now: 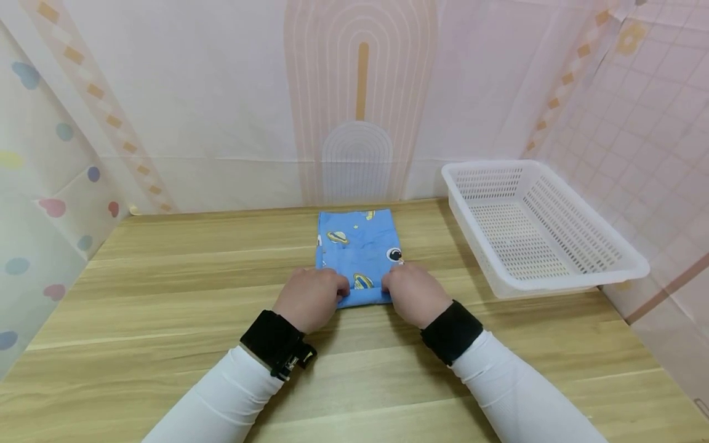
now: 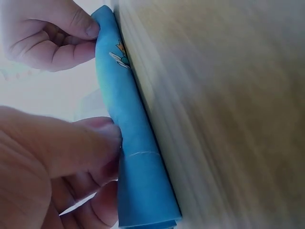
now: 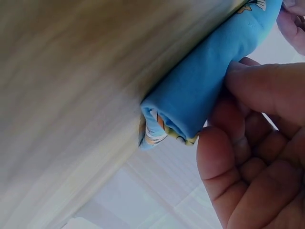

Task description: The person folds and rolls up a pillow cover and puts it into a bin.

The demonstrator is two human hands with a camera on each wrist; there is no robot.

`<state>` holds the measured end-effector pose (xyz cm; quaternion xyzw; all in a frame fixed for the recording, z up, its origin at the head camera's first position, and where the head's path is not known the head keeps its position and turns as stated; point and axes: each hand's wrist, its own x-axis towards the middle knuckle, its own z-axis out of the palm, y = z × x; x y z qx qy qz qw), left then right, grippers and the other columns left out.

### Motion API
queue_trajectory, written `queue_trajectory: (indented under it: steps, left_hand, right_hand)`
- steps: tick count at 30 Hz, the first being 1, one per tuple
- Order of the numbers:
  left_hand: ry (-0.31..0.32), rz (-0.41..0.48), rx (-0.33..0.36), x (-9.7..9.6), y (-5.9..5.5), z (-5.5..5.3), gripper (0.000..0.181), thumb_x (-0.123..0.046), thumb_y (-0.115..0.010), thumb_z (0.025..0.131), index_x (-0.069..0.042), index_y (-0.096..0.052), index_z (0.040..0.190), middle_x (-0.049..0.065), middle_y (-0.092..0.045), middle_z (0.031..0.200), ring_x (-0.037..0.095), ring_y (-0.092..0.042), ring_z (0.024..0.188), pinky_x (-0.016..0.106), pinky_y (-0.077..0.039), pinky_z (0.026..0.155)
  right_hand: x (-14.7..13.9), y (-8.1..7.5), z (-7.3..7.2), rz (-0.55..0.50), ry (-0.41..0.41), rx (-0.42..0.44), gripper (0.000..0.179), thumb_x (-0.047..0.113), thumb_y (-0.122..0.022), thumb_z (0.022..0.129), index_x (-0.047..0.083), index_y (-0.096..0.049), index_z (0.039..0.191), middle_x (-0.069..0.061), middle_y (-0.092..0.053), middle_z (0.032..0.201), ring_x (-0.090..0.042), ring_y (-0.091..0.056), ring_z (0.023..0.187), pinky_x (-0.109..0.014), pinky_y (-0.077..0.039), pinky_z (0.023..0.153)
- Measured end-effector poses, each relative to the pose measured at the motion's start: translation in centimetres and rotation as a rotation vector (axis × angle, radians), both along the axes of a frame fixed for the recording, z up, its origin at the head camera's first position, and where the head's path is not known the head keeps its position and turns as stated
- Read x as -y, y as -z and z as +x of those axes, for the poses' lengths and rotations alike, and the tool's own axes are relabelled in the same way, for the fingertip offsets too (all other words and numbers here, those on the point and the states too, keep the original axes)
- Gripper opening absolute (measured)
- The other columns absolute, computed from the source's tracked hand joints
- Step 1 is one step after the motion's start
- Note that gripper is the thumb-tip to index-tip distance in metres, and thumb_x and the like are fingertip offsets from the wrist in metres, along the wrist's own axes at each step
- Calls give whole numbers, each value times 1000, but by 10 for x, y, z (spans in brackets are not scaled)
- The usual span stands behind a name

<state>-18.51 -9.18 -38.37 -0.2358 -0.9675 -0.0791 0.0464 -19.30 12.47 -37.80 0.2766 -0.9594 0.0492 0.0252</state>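
A blue cloth (image 1: 357, 249) printed with ringed planets and an astronaut lies folded into a narrow panel on the table. Its near edge is turned up into a rolled band (image 1: 364, 298). My left hand (image 1: 311, 299) pinches the band's left end, thumb on the near side in the left wrist view. At the right end, my right hand (image 1: 416, 296) grips the same band between thumb and curled fingers. The right wrist view shows layers of printed fabric inside the open end of the roll (image 3: 190, 98). The far part of the cloth lies flat.
A white perforated plastic basket (image 1: 493, 271) stands at the back right of the wood-grain table (image 1: 183, 277), beyond my right hand. Patterned sheets (image 1: 221, 104) hang behind the table and along both sides. Black straps (image 1: 451, 332) circle both wrists.
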Motion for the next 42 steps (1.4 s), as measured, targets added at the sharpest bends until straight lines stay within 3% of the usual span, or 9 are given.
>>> queue_trajectory:
  steps: [2,8,23,42]
  left_hand:
    - [2,-12,-5,0,1,0,3,-23,-77,96,-23,-80,97,-3,-78,97,21,-73,89,50,-54,82]
    - [-8,-49,18,1,3,1,23,-41,-83,90,-23,-79,102,-3,-76,100,21,-71,92,48,-51,82]
    - [-13,-68,11,1,0,2,20,-31,-85,90,-21,-80,106,-1,-78,103,22,-72,94,48,-51,83]
    - [-7,-91,-36,2,-1,4,11,-27,-82,93,-21,-82,101,1,-79,97,25,-74,90,45,-50,75]
  right_hand:
    - [0,-1,1,-2,-7,-2,18,-6,-68,95,7,-79,90,-6,-73,88,-19,-63,80,-39,-58,80]
    - [1,-3,4,17,-18,20,19,-5,-66,94,8,-78,86,-7,-71,84,-18,-60,76,-38,-57,76]
    - [0,-3,5,24,-9,7,21,-7,-65,95,8,-80,91,-7,-75,88,-18,-65,80,-38,-59,78]
    - [-2,-1,1,-6,-6,17,21,-9,-65,94,6,-79,95,-7,-77,91,-22,-70,86,-41,-60,82]
